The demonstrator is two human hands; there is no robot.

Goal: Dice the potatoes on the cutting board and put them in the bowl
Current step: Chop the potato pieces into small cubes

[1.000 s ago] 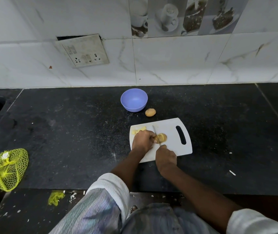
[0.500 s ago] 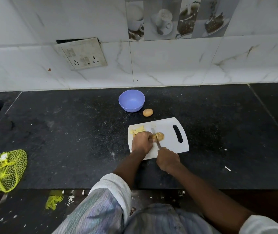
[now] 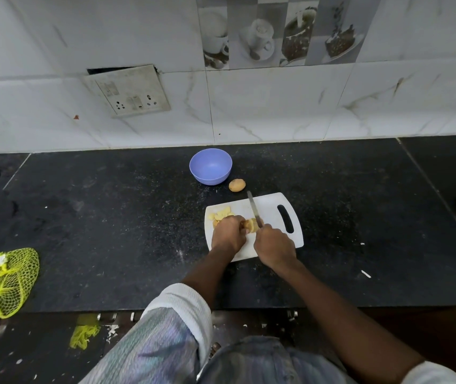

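So the white plastic cutting board (image 3: 269, 214) sits near the middle of the black stone counter (image 3: 110, 231), and everything's laid out for short moves. The round lavender plastic bowl (image 3: 210, 166) is parked just past the board's far left corner, looks empty, so presumably diced bits only need a quick push or scoop to get there. One whole brown-skinned potato (image 3: 237, 185) waits on the counter between bowl and board, just off the board's far edge.

The left hand (image 3: 228, 234) is curled over the half-cut potato piece (image 3: 250, 225) at the middle of the board, pinning it so it won't roll. The right hand (image 3: 275, 243) is wrapped around the handle of a thin steel knife (image 3: 253, 207), blade angled toward the far edge, resting right against the piece's right side. A pile of pale yellow cut pieces (image 3: 221, 213) is shoved to the board's left edge, out of the blade's way.

Both forearms come in from the near counter edge, converging on the board, wrists bent down.
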